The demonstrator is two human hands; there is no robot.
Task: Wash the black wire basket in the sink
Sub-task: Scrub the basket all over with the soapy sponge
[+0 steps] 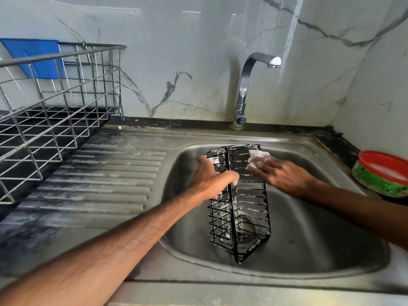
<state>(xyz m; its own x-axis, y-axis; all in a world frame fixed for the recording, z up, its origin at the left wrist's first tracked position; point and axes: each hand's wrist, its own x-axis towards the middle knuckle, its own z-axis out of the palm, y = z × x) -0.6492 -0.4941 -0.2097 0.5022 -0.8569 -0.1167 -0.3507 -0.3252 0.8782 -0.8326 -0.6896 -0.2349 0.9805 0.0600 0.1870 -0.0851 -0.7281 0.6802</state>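
Note:
The black wire basket point(240, 208) stands on end in the steel sink point(309, 235), over the drain, with soap foam on its wires. My left hand point(212, 177) grips its left side near the top, fingers curled round the wires. On the basket's upper right face, my right hand point(278, 173) presses a white soapy scrubber point(257, 157) with straight fingers. Part of the scrubber is hidden under the fingers.
A chrome tap point(245, 85) rises behind the sink, with no water running. A steel wire dish rack point(55, 102) stands on the ribbed drainboard point(106, 177) at the left, a blue board point(33, 56) behind it. A red-and-green soap tub point(382, 173) sits at the right edge.

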